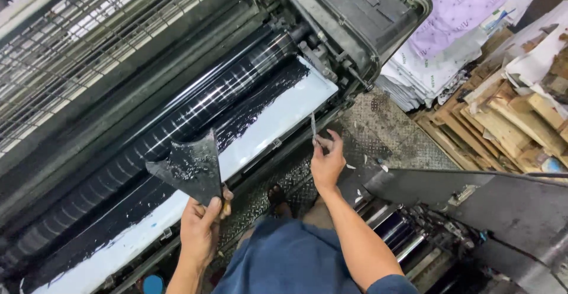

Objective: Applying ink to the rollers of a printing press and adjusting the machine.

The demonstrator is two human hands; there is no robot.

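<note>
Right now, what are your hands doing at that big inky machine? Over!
Left hand grips an ink-smeared spatula. Right hand pinches a thin strip. Black ink covers the roller and tray. Nothing blocking.

White-purple printed sheet stacks [441,39] — upper right

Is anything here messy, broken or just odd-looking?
Yes. Black ink is smeared unevenly over the pale tray below the shiny roller. The left hand holds a wide scraper caked with ink. Behind, a stack of printed sheets sags beside splintered wooden pallets.
</note>
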